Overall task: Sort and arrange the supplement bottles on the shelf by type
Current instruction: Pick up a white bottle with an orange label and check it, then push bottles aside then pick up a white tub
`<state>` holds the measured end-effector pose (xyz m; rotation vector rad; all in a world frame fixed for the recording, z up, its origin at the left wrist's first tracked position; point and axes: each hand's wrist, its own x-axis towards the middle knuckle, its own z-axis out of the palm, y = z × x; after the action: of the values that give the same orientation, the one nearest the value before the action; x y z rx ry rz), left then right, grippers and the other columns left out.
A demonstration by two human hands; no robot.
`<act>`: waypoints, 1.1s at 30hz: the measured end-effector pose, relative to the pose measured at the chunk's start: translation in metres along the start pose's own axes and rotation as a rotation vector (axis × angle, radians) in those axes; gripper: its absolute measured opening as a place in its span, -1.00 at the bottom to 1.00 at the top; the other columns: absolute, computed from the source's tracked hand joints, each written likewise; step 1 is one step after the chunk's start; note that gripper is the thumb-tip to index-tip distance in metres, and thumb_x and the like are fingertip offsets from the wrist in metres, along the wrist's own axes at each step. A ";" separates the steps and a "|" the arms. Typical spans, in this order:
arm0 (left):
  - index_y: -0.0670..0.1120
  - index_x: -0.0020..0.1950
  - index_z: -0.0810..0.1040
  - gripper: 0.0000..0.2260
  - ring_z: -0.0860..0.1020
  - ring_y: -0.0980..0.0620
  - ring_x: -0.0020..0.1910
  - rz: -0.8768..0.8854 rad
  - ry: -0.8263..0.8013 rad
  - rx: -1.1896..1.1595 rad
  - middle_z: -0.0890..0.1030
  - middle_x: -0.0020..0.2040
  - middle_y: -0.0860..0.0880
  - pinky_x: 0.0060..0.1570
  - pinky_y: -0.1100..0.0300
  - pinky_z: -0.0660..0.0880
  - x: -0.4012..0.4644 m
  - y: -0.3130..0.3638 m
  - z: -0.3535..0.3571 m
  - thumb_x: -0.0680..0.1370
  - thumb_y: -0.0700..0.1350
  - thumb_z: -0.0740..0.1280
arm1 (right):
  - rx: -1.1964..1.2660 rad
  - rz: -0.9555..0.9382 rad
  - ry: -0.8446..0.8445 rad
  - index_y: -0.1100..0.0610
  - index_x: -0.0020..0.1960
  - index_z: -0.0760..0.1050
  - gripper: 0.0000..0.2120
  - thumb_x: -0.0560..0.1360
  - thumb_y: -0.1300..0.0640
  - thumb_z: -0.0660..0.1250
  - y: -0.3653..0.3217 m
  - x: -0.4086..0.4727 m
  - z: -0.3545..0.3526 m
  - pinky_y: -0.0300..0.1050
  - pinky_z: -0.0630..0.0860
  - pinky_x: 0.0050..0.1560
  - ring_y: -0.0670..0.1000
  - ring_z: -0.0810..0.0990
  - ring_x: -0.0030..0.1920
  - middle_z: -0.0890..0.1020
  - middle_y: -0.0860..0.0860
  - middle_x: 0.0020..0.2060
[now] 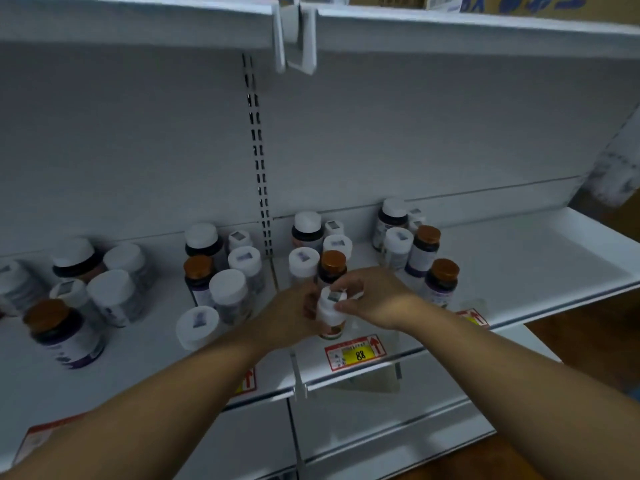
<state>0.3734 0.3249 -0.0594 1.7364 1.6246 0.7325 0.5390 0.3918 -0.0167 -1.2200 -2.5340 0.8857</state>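
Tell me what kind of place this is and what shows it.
Most likely a shop aisle, perhaps a pharmacy. A white metal shelf carries supplement bottles, and a red and yellow price tag reading 88 sits on its front rail. Both hands hold a white-capped bottle.

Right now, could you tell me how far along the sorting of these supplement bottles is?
Little looks finished: every cluster on the shelf still mixes types, for example an orange-capped bottle beside a white-capped bottle. In hand: both the left hand and right hand hold one small white bottle near the front edge. Left: grouping nearly all bottles; the shelf's right end has room.
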 end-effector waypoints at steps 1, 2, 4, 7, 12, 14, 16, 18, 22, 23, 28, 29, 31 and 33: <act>0.21 -0.01 0.46 -0.69 0.54 0.30 -0.02 -0.017 0.009 0.009 0.59 -0.04 0.20 0.01 0.36 0.44 -0.001 -0.001 0.002 0.35 0.02 0.49 | -0.013 -0.013 -0.015 0.00 0.14 0.56 -0.70 0.42 0.01 0.41 0.001 0.001 0.000 -0.12 0.50 0.11 -0.02 0.56 0.06 0.63 0.00 0.09; 0.26 -0.07 0.44 -0.71 0.52 0.39 -0.07 -0.029 0.019 0.019 0.56 -0.09 0.25 -0.07 0.46 0.40 -0.002 -0.002 0.004 0.35 0.04 0.49 | -0.025 -0.025 -0.027 0.00 0.14 0.56 -0.69 0.41 0.01 0.41 0.002 0.001 -0.001 -0.13 0.49 0.11 -0.03 0.57 0.06 0.63 0.00 0.09; 0.30 -0.16 0.43 -0.75 0.47 0.49 -0.14 -0.035 0.034 0.040 0.54 -0.16 0.30 -0.20 0.53 0.35 -0.003 0.001 0.006 0.34 0.07 0.47 | -0.071 -0.048 -0.055 -0.01 0.15 0.54 -0.68 0.41 -0.01 0.41 0.004 0.001 -0.006 -0.16 0.48 0.08 -0.03 0.56 0.05 0.62 -0.02 0.09; 0.37 -0.20 0.44 -0.77 0.46 0.53 -0.15 -0.052 0.054 0.045 0.54 -0.20 0.35 -0.24 0.56 0.37 -0.003 0.007 0.012 0.33 0.11 0.46 | -0.146 -0.077 -0.094 -0.04 0.14 0.52 -0.69 0.42 -0.04 0.39 0.006 0.000 -0.011 -0.16 0.47 0.04 -0.01 0.55 0.05 0.60 -0.03 0.10; 0.27 -0.09 0.43 -0.75 0.55 0.17 -0.01 -0.147 0.084 0.082 0.56 -0.06 0.21 -0.01 0.30 0.47 -0.008 0.016 0.016 0.35 0.08 0.46 | -0.216 -0.172 -0.077 -0.03 0.19 0.47 -0.69 0.47 -0.06 0.31 0.013 -0.005 -0.009 -0.17 0.41 -0.03 0.03 0.53 0.06 0.57 0.02 0.14; 0.19 0.02 0.45 -0.69 0.54 0.11 0.03 -0.221 0.108 0.091 0.57 0.05 0.10 0.05 0.23 0.46 -0.014 0.019 0.018 0.35 0.09 0.46 | -0.271 -0.207 -0.084 -0.01 0.19 0.46 -0.69 0.49 -0.09 0.26 0.013 -0.006 -0.007 -0.16 0.40 -0.07 0.04 0.53 0.05 0.56 0.02 0.12; 0.13 0.19 0.44 -0.61 0.50 0.12 0.07 -0.294 0.179 0.161 0.55 0.18 0.07 0.03 0.27 0.39 -0.023 0.027 0.016 0.40 0.08 0.42 | -0.369 -0.318 -0.027 0.01 0.10 0.49 -0.72 0.50 -0.12 0.21 0.009 -0.008 -0.009 -0.14 0.35 -0.16 0.05 0.53 0.01 0.57 0.00 0.04; 0.11 0.26 0.41 -0.63 0.49 0.10 0.09 -0.273 0.266 0.333 0.53 0.22 0.06 -0.01 0.28 0.33 -0.032 0.038 0.001 0.47 0.08 0.33 | -0.422 -0.471 0.109 0.05 -0.03 0.52 -0.75 0.52 -0.08 0.17 0.002 -0.006 -0.014 -0.15 0.26 -0.26 0.07 0.53 -0.05 0.58 0.02 -0.06; 0.11 0.24 0.38 -0.65 0.52 -0.12 0.09 -0.295 0.377 0.595 0.54 0.18 -0.05 -0.07 0.18 0.37 -0.065 0.059 -0.056 0.48 0.15 0.19 | -0.443 -0.622 0.110 0.11 0.09 0.51 -0.68 0.51 -0.09 0.17 -0.032 0.001 -0.021 -0.13 0.40 -0.17 0.13 0.53 0.03 0.57 0.08 0.07; 0.14 0.30 0.32 -0.59 0.50 -0.11 0.12 -0.352 0.357 0.657 0.51 0.26 -0.03 -0.02 0.16 0.38 -0.074 0.059 -0.073 0.48 0.18 0.17 | -0.452 -0.639 0.060 0.10 0.21 0.46 -0.62 0.51 -0.10 0.17 -0.041 0.003 -0.018 -0.07 0.47 -0.03 0.13 0.51 0.13 0.53 0.09 0.17; 0.09 0.52 -0.06 -0.35 -0.05 0.03 0.52 -0.542 0.327 0.704 -0.07 0.56 0.03 0.46 0.08 -0.01 -0.129 0.039 -0.130 0.52 0.25 0.13 | -0.543 -0.753 -0.095 0.05 0.51 0.03 -0.36 0.53 -0.15 0.15 -0.085 0.000 0.016 -0.01 -0.02 0.47 0.09 0.00 0.50 0.03 0.07 0.53; 0.07 0.52 -0.06 -0.35 -0.08 0.03 0.53 -0.559 0.339 0.702 -0.09 0.56 0.01 0.46 0.08 -0.06 -0.143 0.031 -0.137 0.53 0.24 0.14 | -0.545 -0.788 -0.087 0.06 0.50 0.04 -0.36 0.52 -0.14 0.16 -0.096 -0.002 0.024 0.02 0.01 0.46 0.11 0.01 0.50 0.05 0.08 0.52; 0.06 0.52 -0.03 -0.35 -0.07 0.01 0.53 -0.583 0.368 0.717 -0.06 0.56 -0.01 0.45 0.09 -0.07 -0.170 0.018 -0.150 0.53 0.22 0.15 | -0.546 -0.860 -0.064 0.07 0.45 0.15 -0.39 0.49 -0.13 0.19 -0.121 -0.004 0.039 0.03 0.12 0.41 0.14 0.09 0.46 0.15 0.09 0.47; 0.04 0.51 0.04 -0.38 0.04 -0.04 0.51 -0.574 0.416 0.731 0.06 0.55 -0.06 0.43 0.06 0.02 -0.199 0.006 -0.163 0.53 0.21 0.16 | -0.560 -0.898 -0.068 0.09 0.43 0.19 -0.39 0.47 -0.14 0.21 -0.147 -0.006 0.058 0.03 0.13 0.42 0.15 0.12 0.44 0.18 0.11 0.45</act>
<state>0.2370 0.1398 0.0548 1.4559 2.7695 0.2208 0.4237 0.2917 0.0245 -0.0146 -2.9943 0.0049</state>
